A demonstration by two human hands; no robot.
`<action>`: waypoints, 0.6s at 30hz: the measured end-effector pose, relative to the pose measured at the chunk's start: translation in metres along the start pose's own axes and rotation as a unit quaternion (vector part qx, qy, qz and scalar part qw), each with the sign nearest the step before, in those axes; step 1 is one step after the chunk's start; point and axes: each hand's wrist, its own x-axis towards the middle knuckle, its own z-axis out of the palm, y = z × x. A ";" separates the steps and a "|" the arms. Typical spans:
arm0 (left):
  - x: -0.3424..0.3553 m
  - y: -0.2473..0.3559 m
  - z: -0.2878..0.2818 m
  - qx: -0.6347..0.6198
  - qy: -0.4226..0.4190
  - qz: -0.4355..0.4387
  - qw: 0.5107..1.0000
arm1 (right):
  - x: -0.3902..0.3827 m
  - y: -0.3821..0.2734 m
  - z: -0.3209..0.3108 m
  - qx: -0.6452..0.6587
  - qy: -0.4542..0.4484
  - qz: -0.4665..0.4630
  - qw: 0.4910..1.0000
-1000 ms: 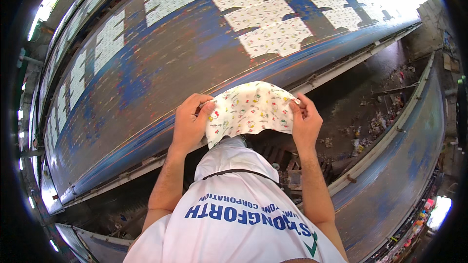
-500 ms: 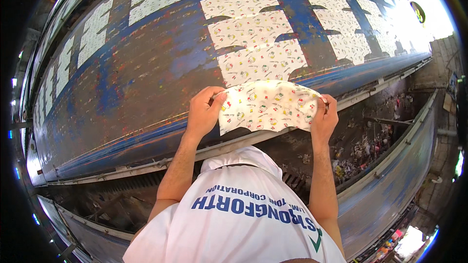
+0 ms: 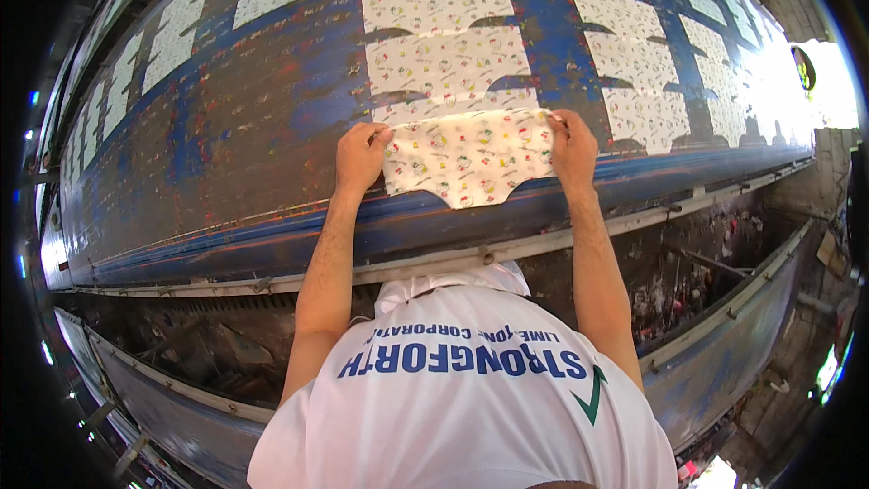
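Observation:
Stretched between my two hands is a white printed fabric piece [image 3: 471, 158], patterned with small coloured figures and cut like a brief, wide at the top and narrow at the bottom. My left hand [image 3: 362, 158] pinches its upper left corner. At the opposite corner, my right hand [image 3: 574, 149] grips it between thumb and fingers. The piece hangs over the near edge of a long, paint-stained table [image 3: 262, 127]. Its top edge overlaps the lowest of a column of matching fabric pieces [image 3: 448, 54] lying flat on the table.
More printed pieces lie in columns to the right [image 3: 634, 63] and at the far left [image 3: 181, 36]. A metal rail [image 3: 434, 264] runs along the table's near side. Beyond a littered gap [image 3: 697, 263] stands another long table [image 3: 715, 362] at the lower right.
Both hands have moved forward and slightly left with the fabric piece. It now covers most of the nearest flat piece, and its narrow lower end shows more fully.

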 end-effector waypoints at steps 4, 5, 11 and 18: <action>0.009 0.001 0.020 0.064 0.055 0.004 0.996 | 0.022 0.023 0.023 0.059 -0.021 -0.003 0.998; 0.005 0.002 0.027 0.072 0.069 0.004 0.995 | 0.025 0.029 0.026 0.065 -0.026 -0.014 0.997; -0.009 0.013 0.049 0.116 0.166 -0.010 0.979 | 0.049 0.060 0.038 0.088 -0.078 -0.074 0.990; 0.011 0.007 0.045 0.170 0.158 0.022 0.972 | 0.061 0.069 0.046 0.067 -0.106 -0.090 0.988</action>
